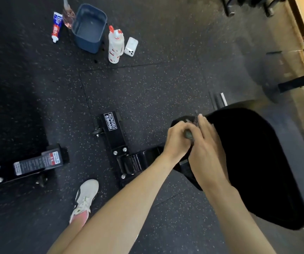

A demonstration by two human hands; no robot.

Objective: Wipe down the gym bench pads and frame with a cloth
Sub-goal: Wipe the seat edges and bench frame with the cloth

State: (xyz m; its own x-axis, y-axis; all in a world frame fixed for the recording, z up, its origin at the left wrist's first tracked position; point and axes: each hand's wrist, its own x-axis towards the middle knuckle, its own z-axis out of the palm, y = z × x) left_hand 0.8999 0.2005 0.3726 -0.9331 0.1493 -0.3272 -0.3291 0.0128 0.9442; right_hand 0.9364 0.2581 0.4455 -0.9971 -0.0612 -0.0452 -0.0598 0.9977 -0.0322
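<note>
**Head view**

1. Left grip [177,139]: fingers curled tight round a bunched grey cloth [189,135], with a tuft showing at the thumb side. The wad probably gives a firm rubbing face.
2. Right grip [207,143]: touching the left grip, fingers laid fairly straight over the cloth, clenching nothing. It appears to press the cloth onto the pad's end.
3. Bench pad [253,162]: black. Its rounded narrow end lies directly under both grips and its length runs rightward and nearer from them. The surface is bare, so there is free room for long strokes.
4. Bench frame [114,136]: black steel labelled "Hammer Strength", low and left of the left grip, with bolt heads beneath the left forearm. The cloth is not touching it. Corners and bolts are likely snags.
5. Second frame foot [28,165]: far left of both grips, carrying a warning label.
6. Supplies, well beyond the grips to the far left: blue tub [89,28], spray bottle [116,44], phone [131,47], toothpaste tube [57,26]. They are probably parked out of the way.
7. Shoe [85,198]: near side, left of the left forearm.
8. Rubber floor [147,85]: an open stretch between the grips and the supplies.
</note>
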